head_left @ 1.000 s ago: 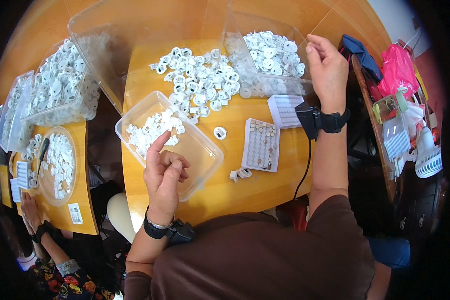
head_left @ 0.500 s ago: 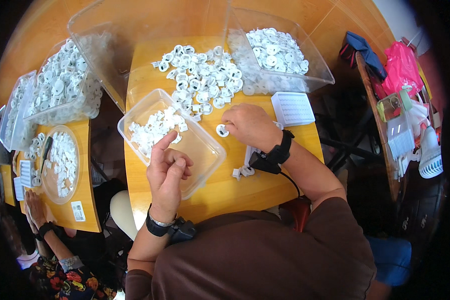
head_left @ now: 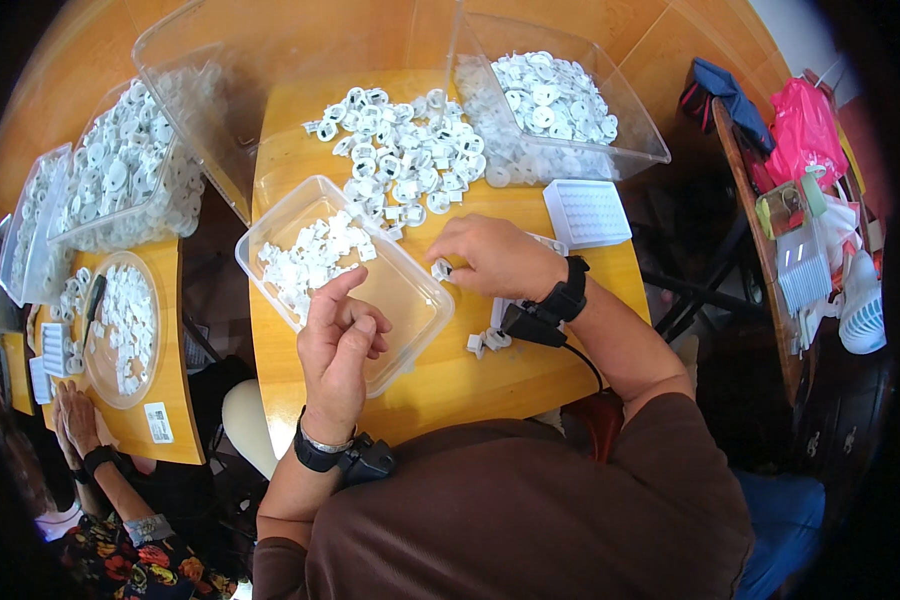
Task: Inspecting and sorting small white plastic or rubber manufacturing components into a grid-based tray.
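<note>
Right hand (head_left: 490, 258) is down on the yellow table (head_left: 450, 370), fingertips pinching a small white plastic ring (head_left: 440, 269) right at the edge of the clear tub (head_left: 410, 310). Left hand (head_left: 338, 345) hangs over that tub's near corner, fingers curled, index up. Loose pile of white rings (head_left: 400, 150) sits at 12 o'clock from the tub, a white grid tray (head_left: 587, 212) at 2 o'clock. Another person's hand (head_left: 78, 420) rests at a neighbouring table, far left.
</note>
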`<state>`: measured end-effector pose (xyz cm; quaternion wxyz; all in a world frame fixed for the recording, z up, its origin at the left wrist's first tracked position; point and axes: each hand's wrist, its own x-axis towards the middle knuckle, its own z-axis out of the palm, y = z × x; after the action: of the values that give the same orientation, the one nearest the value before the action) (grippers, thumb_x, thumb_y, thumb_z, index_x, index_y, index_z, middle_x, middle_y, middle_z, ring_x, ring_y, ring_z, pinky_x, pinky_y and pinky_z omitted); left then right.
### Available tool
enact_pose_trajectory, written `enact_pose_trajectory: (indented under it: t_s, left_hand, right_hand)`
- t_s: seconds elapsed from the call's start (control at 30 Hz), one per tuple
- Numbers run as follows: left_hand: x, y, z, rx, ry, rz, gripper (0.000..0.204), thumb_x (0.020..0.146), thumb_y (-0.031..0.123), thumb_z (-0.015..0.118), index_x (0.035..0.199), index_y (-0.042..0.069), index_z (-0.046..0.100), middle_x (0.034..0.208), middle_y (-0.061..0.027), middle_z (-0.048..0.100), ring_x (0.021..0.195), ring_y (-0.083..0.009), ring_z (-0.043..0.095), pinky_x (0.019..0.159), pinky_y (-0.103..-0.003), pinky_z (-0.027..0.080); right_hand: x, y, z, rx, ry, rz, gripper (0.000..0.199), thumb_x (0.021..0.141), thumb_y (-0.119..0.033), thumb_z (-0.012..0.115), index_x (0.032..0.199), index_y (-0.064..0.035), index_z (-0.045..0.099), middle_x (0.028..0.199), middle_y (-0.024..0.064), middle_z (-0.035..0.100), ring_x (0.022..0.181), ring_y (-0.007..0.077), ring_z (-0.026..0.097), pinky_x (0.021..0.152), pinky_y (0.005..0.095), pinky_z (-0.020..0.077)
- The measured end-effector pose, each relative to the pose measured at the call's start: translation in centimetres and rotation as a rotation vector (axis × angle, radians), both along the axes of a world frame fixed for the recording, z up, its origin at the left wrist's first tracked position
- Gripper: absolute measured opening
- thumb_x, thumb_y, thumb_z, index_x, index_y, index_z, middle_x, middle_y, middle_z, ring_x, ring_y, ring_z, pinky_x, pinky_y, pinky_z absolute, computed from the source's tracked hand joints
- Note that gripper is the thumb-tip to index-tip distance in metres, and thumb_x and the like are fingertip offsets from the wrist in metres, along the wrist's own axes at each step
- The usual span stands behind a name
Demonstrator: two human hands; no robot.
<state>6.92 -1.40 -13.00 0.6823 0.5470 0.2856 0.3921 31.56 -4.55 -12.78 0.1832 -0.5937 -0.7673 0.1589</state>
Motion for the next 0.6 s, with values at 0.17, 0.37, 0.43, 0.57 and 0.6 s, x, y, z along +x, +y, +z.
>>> enact_pose_trajectory:
  t_s: [0.17,0.37,0.43,0.57,0.6]
  left_hand:
    - [0.1,-0.1,0.0,0.008,0.011,0.022,0.042,0.086,0.012,0.051,0.126,0.0,0.05,0.075,-0.008,0.059,0.062,-0.0099,0.054,0.055,-0.02,0.043]
    - [-0.3,-0.1,-0.2,0.03,0.038,-0.034,0.041,0.086,0.012,0.051,0.125,-0.001,0.05,0.081,-0.0081,0.06,0.067,-0.0106,0.055,0.059,-0.021,0.044]
    - [-0.3,-0.2,-0.5,0.097,0.035,-0.071,0.044,0.087,0.016,0.052,0.127,-0.001,0.049,0.092,-0.0102,0.06,0.074,-0.0128,0.057,0.065,-0.024,0.046]
    - [0.7,-1.1,0.1,0.143,-0.002,-0.128,0.046,0.088,0.019,0.053,0.129,-0.002,0.048,0.1,-0.0121,0.058,0.082,-0.0158,0.057,0.071,-0.027,0.047]
    - [0.4,-1.1,-0.3,0.15,-0.005,-0.101,0.048,0.088,0.021,0.053,0.129,-0.003,0.047,0.102,-0.0126,0.058,0.085,-0.0169,0.057,0.072,-0.028,0.047]
  right_hand:
    - [-0.1,0.0,-0.4,-0.105,-0.038,-0.096,0.017,0.074,-0.008,0.062,0.089,-0.0045,0.068,0.083,0.0125,0.066,0.077,0.03,0.062,0.068,0.0385,0.0485]
    - [-1.2,-0.9,2.8,-0.228,0.371,-0.369,0.014,0.082,-0.01,0.064,0.091,-0.0011,0.067,0.08,0.0091,0.068,0.071,0.0134,0.062,0.066,0.0264,0.0477]
    - [-2.1,-1.8,3.2,-0.223,0.489,-0.369,0.014,0.084,-0.012,0.064,0.092,0.0001,0.067,0.081,0.0075,0.068,0.073,0.0088,0.061,0.068,0.0237,0.0471]
    - [-5.2,-3.7,3.1,-0.198,0.919,-0.197,0.014,0.086,-0.009,0.063,0.095,0.0012,0.066,0.084,0.0046,0.067,0.076,0.0073,0.06,0.071,0.023,0.0475]
    - [-6.1,-3.9,3.0,-0.212,0.997,-0.171,0.014,0.086,-0.009,0.063,0.096,0.0013,0.065,0.084,0.0055,0.067,0.077,0.0077,0.061,0.071,0.0232,0.0479]
